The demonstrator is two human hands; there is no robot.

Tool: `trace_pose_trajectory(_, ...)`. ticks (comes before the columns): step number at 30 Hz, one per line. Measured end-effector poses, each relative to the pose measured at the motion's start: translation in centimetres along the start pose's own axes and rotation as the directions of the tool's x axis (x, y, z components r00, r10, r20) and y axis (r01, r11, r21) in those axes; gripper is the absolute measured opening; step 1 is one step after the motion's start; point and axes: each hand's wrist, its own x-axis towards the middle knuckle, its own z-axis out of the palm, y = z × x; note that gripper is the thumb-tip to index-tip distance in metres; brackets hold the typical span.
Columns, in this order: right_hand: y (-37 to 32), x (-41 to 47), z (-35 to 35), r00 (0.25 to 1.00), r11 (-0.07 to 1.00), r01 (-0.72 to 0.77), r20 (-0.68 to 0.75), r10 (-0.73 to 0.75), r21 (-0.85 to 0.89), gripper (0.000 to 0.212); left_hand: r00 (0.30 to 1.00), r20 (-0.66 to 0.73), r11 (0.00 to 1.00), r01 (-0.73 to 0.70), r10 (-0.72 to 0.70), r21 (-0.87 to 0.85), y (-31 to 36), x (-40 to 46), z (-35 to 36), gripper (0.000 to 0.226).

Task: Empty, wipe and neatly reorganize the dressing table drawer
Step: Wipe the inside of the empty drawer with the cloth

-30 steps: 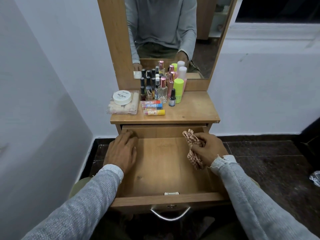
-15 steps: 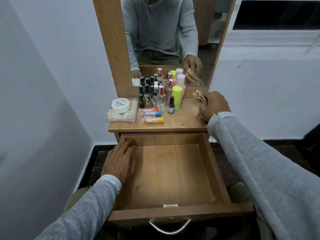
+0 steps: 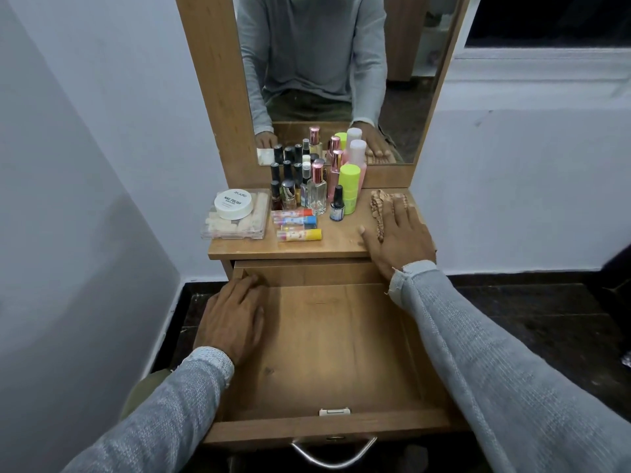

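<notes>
Drawer (image 3: 327, 349) pulled fully out, interior bare wood, nothing inside. Emptying looks done; wipe probably done too, judging by where the cloth sits.

Cloth (image 3: 379, 208), checked, crumpled, on the tabletop (image 3: 341, 238) at right rear, just beside the green bottle (image 3: 349, 188). Probably parked there to free the hand for restocking.

Contents staged on tabletop, left and centre, well clear of the drawer opening:
- clear plastic case (image 3: 235, 223) with white nail polish remover tub (image 3: 233, 204) on top, far left
- four lip balm tubes (image 3: 297, 224) lying flat, stacked in a row, just right of the case
- upright cluster of nail polish bottles (image 3: 286, 186) and perfume bottles (image 3: 317, 189) against the mirror (image 3: 324, 63), likely grouped by type for an orderly return.

Right hand (image 3: 397, 237): flat, palm down, fingers straight and spread, pressing on the cloth, thumb out to the left on bare wood. Not gripping. Forearm reaches diagonally over the drawer's right side.

Left hand (image 3: 232, 319): palm down on the drawer's left wall, fingers relaxed, tips at the rear left corner. Holds nothing; likely steadying the drawer.

Hands well apart.

Next, presumably: release cloth, start returning items.
</notes>
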Motion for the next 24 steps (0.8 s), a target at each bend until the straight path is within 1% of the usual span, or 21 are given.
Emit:
trace_pose_trajectory(2,-0.3,1.2,-0.2,0.998,0.999,-0.05,0.041,0.05,0.007,0.074,1.0,0.002,1.0,-0.002,0.002,0.0,0.0,-0.1,-0.1,0.034)
trace_pose_trajectory(4,-0.4,2.1,-0.5,0.996,0.997,-0.071,0.052,0.07,0.012,0.075,1.0,0.001,1.0,-0.002,0.002,-0.003,0.0,-0.1,-0.1,0.036)
trace_pose_trajectory(11,1.0,1.7,0.0,0.998,1.0,0.028,0.049,-0.029,0.01,0.074,1.0,-0.009,1.0,0.001,-0.001,-0.005,0.1,-0.2,-0.2,0.035)
trace_pose_trajectory(18,1.0,2.2,0.1,0.999,1.0,0.028,0.042,-0.027,-0.011,0.076,1.0,0.003,1.0,-0.006,0.006,0.026,0.3,-0.3,-0.6,0.037)
trace_pose_trajectory(24,1.0,2.4,0.1,0.998,1.0,0.024,0.051,-0.023,-0.013,0.077,1.0,0.0,1.0,-0.008,0.008,0.017,0.6,-0.3,-0.8,0.039)
